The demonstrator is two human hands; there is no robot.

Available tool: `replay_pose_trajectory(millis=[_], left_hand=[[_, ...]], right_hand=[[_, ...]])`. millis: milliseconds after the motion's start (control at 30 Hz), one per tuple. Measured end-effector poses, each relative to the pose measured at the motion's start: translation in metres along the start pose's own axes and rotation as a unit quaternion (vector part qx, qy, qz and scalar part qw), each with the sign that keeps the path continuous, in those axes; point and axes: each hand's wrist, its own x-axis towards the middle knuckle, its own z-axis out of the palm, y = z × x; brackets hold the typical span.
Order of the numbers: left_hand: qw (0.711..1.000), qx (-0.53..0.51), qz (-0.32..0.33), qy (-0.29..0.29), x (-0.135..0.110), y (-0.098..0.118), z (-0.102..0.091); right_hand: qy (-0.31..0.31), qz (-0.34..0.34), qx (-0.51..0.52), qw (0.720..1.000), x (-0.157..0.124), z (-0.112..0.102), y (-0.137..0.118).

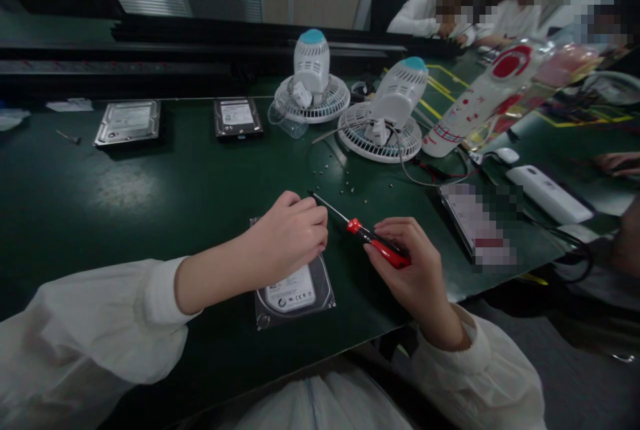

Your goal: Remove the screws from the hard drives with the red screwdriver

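A red and black screwdriver (381,247) lies in my right hand (413,270), its shaft slanting up and left. The dark tip ends just beyond the fingers of my left hand (295,230). Those left fingers are bent and closed, and whatever is between them is hidden. Below that hand a hard drive (290,291) with a white label rests flat on the green table, its upper part covered by the hand. Several tiny screws (347,183) are scattered on the table past the screwdriver tip.
Two more hard drives (130,122) (238,117) lie further back. Two white fans (313,83) (387,117) stand face down, a clear cup (290,122) beside one. To the right are a printed bottle (465,113), a phone (473,217), a white power strip (550,193) and cables. Other people sit across the table.
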Motion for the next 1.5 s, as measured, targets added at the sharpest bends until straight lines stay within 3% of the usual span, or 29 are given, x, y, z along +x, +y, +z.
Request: replay_pose_trajectory(millis=[200, 333, 500, 667, 767, 900, 1033, 1133, 1233, 1500], left_hand=[[0.997, -0.056, -0.035, -0.042, 0.008, -0.003, -0.01], [0.987, -0.12, -0.103, -0.008, 0.025, -0.018, -0.021], [0.968, -0.139, -0.204, 0.037, 0.051, -0.048, -0.004], [0.966, -0.158, -0.194, 0.059, 0.05, -0.058, 0.002], [0.978, -0.095, -0.177, 0.055, 0.033, -0.041, -0.015], [0.988, 0.033, -0.149, 0.004, 0.001, 0.007, -0.037], [0.99, 0.068, -0.117, -0.024, -0.028, 0.06, -0.032], [0.991, 0.085, -0.105, -0.016, -0.042, 0.083, -0.019], [0.987, 0.139, -0.078, 0.012, -0.047, 0.088, -0.012], [0.986, 0.162, -0.035, 0.016, -0.046, 0.075, -0.011]], right_hand=[[-0.011, -0.01, -0.002, 1.0, 0.002, -0.002, -0.002], [-0.018, -0.014, 0.0, 1.0, 0.002, -0.002, -0.002], [-0.025, -0.009, 0.004, 1.0, 0.002, -0.002, -0.002], [-0.031, 0.011, 0.01, 0.999, 0.001, -0.004, -0.002], [-0.036, 0.031, 0.019, 0.999, 0.0, -0.004, -0.002], [-0.054, 0.079, 0.035, 0.995, 0.0, -0.003, 0.002], [-0.08, 0.128, 0.06, 0.987, 0.0, -0.001, 0.004], [-0.073, 0.163, 0.088, 0.98, 0.0, 0.0, 0.003], [-0.045, 0.196, 0.117, 0.973, 0.001, 0.0, 0.001], [0.051, 0.285, 0.178, 0.94, 0.003, -0.009, 0.002]])
